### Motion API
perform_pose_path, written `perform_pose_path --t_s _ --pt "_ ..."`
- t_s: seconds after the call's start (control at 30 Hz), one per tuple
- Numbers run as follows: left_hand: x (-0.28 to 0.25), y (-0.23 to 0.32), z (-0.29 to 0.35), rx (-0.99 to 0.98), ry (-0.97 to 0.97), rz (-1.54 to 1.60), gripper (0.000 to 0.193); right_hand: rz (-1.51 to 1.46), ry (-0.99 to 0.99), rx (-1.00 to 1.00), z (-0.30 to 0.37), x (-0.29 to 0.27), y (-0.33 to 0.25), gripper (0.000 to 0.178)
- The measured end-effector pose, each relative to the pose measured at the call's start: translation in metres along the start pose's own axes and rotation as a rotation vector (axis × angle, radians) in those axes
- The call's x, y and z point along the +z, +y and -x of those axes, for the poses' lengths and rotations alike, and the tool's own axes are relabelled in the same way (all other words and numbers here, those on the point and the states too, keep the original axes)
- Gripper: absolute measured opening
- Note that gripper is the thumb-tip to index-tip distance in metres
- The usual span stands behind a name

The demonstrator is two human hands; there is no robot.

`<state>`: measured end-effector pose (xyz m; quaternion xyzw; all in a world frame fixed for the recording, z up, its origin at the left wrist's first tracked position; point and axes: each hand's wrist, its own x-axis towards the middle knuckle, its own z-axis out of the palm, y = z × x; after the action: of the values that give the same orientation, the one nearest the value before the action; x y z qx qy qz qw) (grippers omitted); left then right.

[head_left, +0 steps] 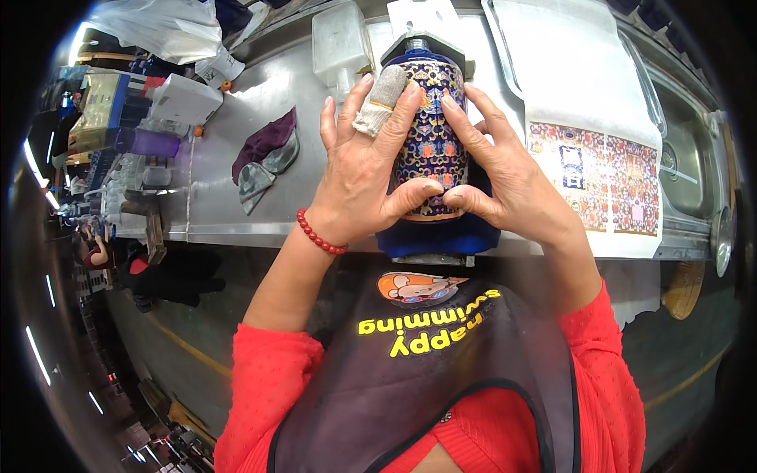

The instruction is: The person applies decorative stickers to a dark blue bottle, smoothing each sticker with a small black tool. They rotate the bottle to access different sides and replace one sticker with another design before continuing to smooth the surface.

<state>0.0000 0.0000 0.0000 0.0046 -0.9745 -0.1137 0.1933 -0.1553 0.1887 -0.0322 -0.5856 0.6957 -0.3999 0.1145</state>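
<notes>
A dark blue bottle (430, 150) with a multicoloured floral pattern lies with its neck pointing away from me, on a dark blue support at the bench's near edge. My left hand (359, 169) rests along its left side, fingers spread, with a grey and white fabric cover on one finger and a red bead bracelet at the wrist. Along the right side lies my right hand (512, 173), fingers stretched and apart. Both thumbs touch the pattern near the bottle's lower end, almost meeting. The bottle's underside is hidden.
Right of the bottle lies a white sheet with printed floral panels (595, 177), beside a metal sink (684, 158). Purple and grey cloths (268, 154) lie on the steel bench (213, 201). A clear plastic container (341, 43) stands behind; boxes and a white carton (185, 100) crowd the left.
</notes>
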Motion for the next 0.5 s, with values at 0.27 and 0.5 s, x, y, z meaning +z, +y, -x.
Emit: perform_pose_path --t_s 0.27,0.5 --pt "-0.0003 0.0031 -0.0010 -0.012 0.023 0.019 0.093 -0.028 -0.004 -0.066 0.0009 -0.0037 -0.0018 0.110" --pt "0.0001 0.0025 -0.0001 -0.009 0.012 0.028 0.093 -0.023 -0.040 -0.036 0.0032 -0.0060 -0.0037 0.116"
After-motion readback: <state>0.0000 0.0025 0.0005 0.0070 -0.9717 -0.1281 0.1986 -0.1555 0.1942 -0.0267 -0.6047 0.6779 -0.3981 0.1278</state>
